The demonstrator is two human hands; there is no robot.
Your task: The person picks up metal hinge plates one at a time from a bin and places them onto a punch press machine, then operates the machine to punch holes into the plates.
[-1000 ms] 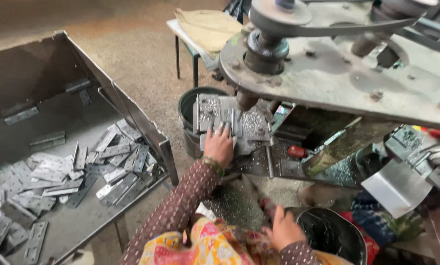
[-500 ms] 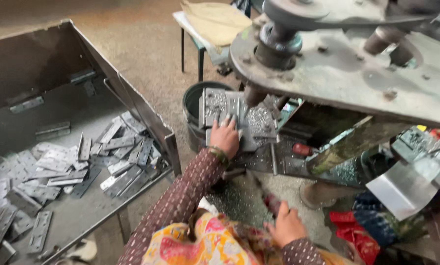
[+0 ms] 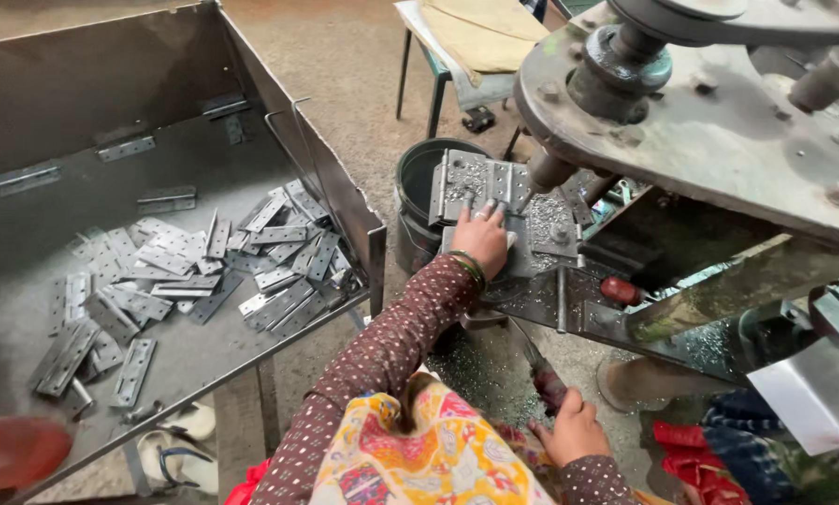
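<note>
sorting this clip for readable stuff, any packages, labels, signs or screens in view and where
None show. Only bare metal and cloth: grey hinges loose in the open metal bin, an unmarked black bucket beside it, and the left hand pressing a hinge plate on the drill machine.

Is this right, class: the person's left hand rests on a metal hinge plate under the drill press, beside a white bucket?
Not quite: the bucket is dark green-black, not white. The head view shows it. The rest holds: the left hand rests on the hinge plate under the drill press, with the bucket beside it.
</note>
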